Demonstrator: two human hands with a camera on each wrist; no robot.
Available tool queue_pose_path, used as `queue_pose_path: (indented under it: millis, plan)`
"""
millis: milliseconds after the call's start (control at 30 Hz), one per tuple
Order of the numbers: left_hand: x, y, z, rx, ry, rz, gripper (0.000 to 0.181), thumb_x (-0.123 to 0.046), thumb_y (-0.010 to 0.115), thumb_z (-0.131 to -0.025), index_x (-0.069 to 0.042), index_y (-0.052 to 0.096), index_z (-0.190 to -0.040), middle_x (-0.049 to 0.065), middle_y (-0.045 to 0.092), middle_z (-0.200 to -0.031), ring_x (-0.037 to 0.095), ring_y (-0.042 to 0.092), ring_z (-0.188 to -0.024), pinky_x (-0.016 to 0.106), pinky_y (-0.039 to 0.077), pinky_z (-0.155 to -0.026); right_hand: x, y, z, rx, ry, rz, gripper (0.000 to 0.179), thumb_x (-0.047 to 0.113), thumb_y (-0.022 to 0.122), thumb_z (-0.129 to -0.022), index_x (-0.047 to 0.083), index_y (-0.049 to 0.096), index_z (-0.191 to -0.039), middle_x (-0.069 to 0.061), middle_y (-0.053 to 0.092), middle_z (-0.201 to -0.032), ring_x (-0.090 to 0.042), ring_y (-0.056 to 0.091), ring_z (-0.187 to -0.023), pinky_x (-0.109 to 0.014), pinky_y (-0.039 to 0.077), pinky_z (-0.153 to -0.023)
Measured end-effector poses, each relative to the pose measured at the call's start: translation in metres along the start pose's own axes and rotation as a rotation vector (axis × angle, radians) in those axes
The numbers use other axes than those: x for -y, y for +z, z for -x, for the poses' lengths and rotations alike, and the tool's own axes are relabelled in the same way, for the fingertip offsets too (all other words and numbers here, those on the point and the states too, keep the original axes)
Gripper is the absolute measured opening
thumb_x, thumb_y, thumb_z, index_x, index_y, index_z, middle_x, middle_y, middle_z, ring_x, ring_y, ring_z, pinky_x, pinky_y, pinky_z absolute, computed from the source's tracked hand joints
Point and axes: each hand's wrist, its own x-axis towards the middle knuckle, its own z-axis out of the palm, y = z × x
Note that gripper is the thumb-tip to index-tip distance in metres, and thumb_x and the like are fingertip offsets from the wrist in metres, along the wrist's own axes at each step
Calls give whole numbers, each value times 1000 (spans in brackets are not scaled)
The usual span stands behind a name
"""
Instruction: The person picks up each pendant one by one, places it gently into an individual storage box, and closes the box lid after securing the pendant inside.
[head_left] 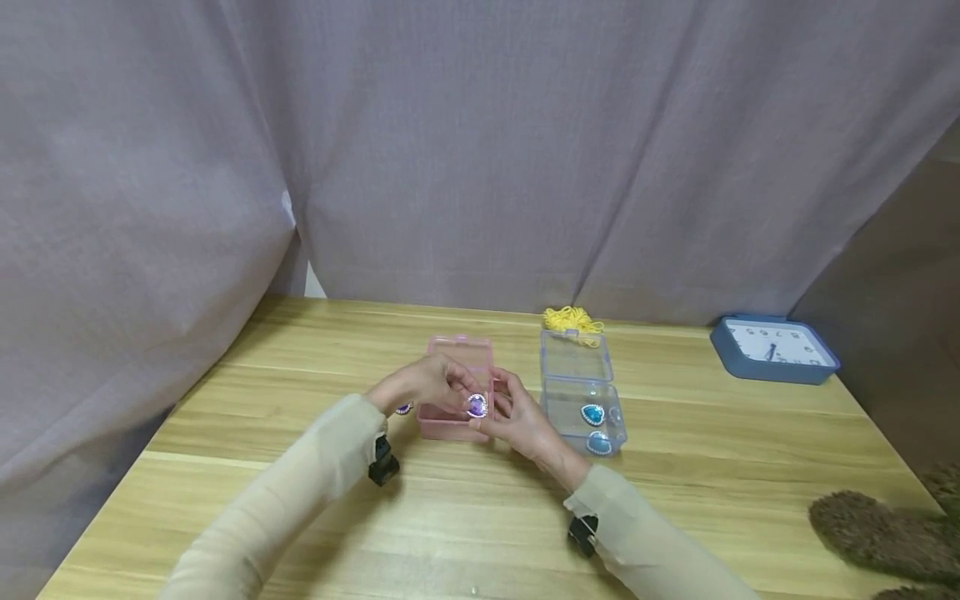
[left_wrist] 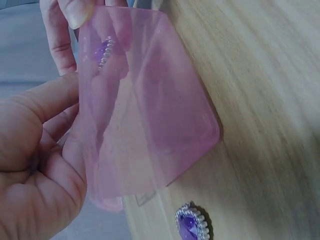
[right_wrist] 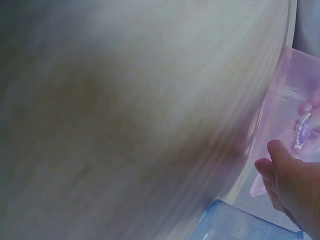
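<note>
A see-through pink plastic box (head_left: 444, 430) stands on the table with its lid open toward the back. My left hand (head_left: 437, 382) reaches in from the left and pinches a purple gem (head_left: 477, 406) with a silver beaded rim. Through the pink wall, the left wrist view shows this gem inside the box, with fingers around it. My right hand (head_left: 527, 423) holds the box's right side, thumb near the front corner and fingers farther back. Left of the box, a second purple gem (left_wrist: 189, 225) lies on the wood, partly hidden by the left hand in the head view.
A clear blue box (head_left: 558, 414) with its lid open stands close on the right, holding two blue gems (head_left: 593, 414). Behind it lies a yellow cord bundle (head_left: 570, 320). A blue clock (head_left: 776, 348) sits at the far right; brown fuzzy material (head_left: 873, 529) lies nearer.
</note>
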Motion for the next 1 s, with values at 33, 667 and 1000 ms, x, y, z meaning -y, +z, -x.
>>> queue_pose_path:
  millis: [33, 667, 1000]
  plan:
    - [0, 1, -1, 4, -7, -6, 24, 0, 72, -78, -3, 69, -101, 5, 69, -88, 11, 58, -76, 22, 51, -75, 0, 0, 0, 2, 2, -5, 82, -8, 66, -80, -4, 15, -144, -29, 26, -143, -39, 26, -138, -43, 29, -112]
    - [-10, 12, -11, 33, -88, -167, 23, 9, 71, -73, -3, 70, -93, 4, 68, -83, 12, 58, -71, 20, 52, -66, 0, 2, -1, -20, 12, 16, 85, -6, 70, -79, 0, 17, -145, -28, 30, -142, -37, 29, -137, -41, 31, -111]
    - [-8, 17, -9, 20, -53, -237, 20, 5, 72, -74, -7, 71, -90, 1, 69, -83, 10, 56, -69, 18, 51, -63, 0, 2, -1, -21, 23, 29, 86, -4, 71, -79, 1, 17, -146, -28, 31, -142, -37, 31, -136, -43, 31, -111]
